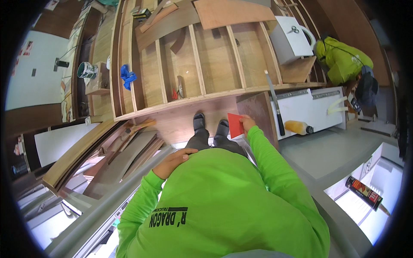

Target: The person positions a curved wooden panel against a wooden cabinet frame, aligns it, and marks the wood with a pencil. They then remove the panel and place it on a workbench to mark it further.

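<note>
My right hand (248, 121) grips a flat red piece (235, 126), perhaps a card or scraper, beside my right leg. My left hand (176, 160) lies open against the front of my green shirt, fingers fairly straight. To the right of the red piece, a white drawer-like unit (307, 109) with metal runners holds a long blade with a black handle (280, 122), a yellowish bottle (297, 127) and pale strips (337, 106). My sandalled feet (198, 121) stand on a wooden surface below.
A wooden frame (215, 92) with dividers spans ahead, holding curved panels and a blue cloth (128, 76). A white box (288, 41) with scissors sits upper right, near a co-worker in yellow-green (344, 58). Planks (81, 152) lie left; a sealant tube (361, 191) is lower right.
</note>
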Tool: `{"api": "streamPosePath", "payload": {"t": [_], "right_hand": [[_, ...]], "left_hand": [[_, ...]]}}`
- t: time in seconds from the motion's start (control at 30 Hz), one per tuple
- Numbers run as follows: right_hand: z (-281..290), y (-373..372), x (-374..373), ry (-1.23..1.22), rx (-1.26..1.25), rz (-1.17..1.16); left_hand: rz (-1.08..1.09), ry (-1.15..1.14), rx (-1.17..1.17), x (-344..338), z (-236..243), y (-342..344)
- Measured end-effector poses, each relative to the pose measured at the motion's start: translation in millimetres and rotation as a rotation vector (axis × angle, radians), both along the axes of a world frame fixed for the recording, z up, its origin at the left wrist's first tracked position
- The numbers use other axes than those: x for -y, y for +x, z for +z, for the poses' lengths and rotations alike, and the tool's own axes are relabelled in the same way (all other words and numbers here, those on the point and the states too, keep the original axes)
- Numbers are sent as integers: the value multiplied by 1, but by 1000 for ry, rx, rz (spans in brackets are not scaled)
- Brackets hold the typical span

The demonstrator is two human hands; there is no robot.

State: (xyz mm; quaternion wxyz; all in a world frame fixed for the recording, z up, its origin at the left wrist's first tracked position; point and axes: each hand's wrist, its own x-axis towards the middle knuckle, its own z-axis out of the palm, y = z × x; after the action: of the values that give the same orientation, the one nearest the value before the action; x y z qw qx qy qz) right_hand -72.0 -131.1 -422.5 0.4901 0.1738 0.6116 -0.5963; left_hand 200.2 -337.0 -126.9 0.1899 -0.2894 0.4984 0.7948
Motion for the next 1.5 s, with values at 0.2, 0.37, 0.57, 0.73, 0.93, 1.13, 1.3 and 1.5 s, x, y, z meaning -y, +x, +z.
{"api": "streamPosePath", "payload": {"t": [0.2,0.37,0.57,0.73,0.93,1.13,1.3,1.5], "right_hand": [[-59,16,-34,11,-7,8],[-46,18,-38,97,-49,82],[-31,7,-38,140,-198,223],[-23,5,-39,107,-139,200],[-8,11,-33,101,-26,235],[-11,3,-21,104,-14,278],[-25,-7,-17,179,-73,255],[4,-14,30,309,-133,238]], "left_hand": [[-95,-15,41,0,1,-11],[-165,-75,11,3,-1,-15],[-245,-64,-188,5,13,-21],[-363,-156,-298,9,38,-36],[-329,-131,-194,15,35,-35],[-238,-14,-176,30,2,-26],[-276,40,-234,67,-1,-37],[-345,7,-487,145,1,-42]]}}
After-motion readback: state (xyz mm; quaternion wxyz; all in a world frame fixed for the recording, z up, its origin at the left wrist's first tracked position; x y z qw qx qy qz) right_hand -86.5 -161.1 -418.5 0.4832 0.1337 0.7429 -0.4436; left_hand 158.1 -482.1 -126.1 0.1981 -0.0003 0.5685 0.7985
